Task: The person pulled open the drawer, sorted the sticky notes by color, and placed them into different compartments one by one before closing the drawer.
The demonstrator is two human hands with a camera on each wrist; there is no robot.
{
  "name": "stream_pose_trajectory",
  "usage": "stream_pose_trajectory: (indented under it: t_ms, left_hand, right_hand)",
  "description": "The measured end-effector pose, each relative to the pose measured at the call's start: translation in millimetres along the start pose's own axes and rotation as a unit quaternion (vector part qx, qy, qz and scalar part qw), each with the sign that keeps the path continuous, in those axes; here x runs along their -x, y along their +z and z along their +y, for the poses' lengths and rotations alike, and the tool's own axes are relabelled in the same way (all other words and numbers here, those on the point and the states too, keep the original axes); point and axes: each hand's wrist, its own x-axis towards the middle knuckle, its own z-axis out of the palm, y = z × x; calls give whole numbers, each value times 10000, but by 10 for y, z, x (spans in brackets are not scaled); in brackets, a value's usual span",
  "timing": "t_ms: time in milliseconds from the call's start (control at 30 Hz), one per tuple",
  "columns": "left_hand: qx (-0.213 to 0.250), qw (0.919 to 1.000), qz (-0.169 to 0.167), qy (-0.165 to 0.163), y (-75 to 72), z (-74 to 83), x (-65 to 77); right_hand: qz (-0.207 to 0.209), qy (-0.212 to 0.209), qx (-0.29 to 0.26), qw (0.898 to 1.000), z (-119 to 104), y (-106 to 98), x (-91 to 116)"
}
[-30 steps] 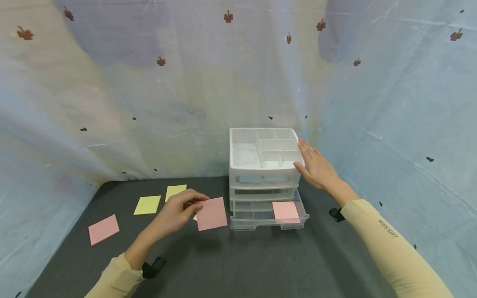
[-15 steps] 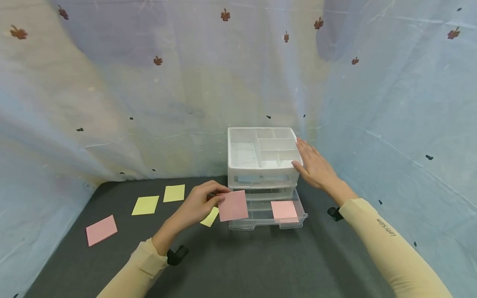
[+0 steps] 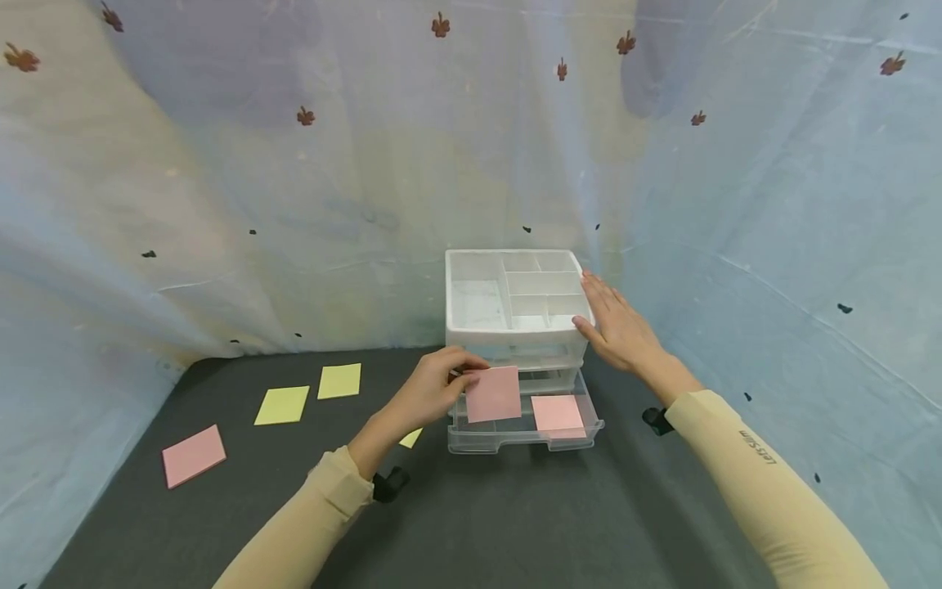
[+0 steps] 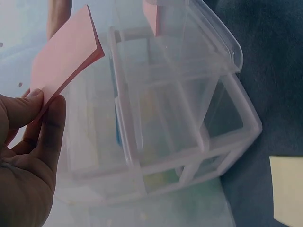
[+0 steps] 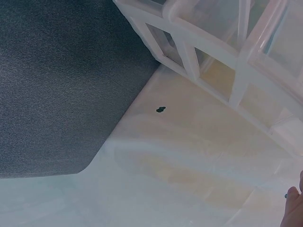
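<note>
My left hand [image 3: 430,388] pinches a pad of pink sticky notes [image 3: 494,394] between thumb and fingers, above the left part of the pulled-out bottom drawer [image 3: 471,442]. In the left wrist view the pink pad [image 4: 66,52] is tilted, its sheets parting slightly at one corner. Another pink pad [image 3: 558,415] lies in the right part of that drawer. With straight fingers, my right hand [image 3: 621,331] rests against the right edge of the white drawer organizer [image 3: 515,335]. Only its fingertips show in the right wrist view.
Two yellow pads [image 3: 283,405] and a pink pad [image 3: 195,456] lie on the dark table [image 3: 515,523] to the left. Another yellow pad [image 3: 410,438] is partly hidden by my left forearm. The organizer's top has several compartments. A patterned curtain [image 3: 353,204] hangs behind.
My left hand has carried the pink pad rightward and slightly up, from beside the organizer to above the pulled-out drawer. The right hand has stayed on the organizer's edge.
</note>
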Motion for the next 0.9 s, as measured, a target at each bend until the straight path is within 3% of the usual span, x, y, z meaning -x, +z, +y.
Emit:
stream_pose_trajectory:
  t_ms: [300, 533, 900]
  left_hand:
    - [-219, 9995, -89, -225, 205, 51, -146]
    - [-606, 9978, -231, 107, 352, -5, -194]
    - [-896, 9938, -640, -137, 505, -71, -217]
  right_hand:
    - [-41, 18, -6, 10000, 5, 19, -11]
    - [37, -20, -28, 10000, -10, 18, -9]
    - [-81, 112, 0, 9999, -6, 12, -12]
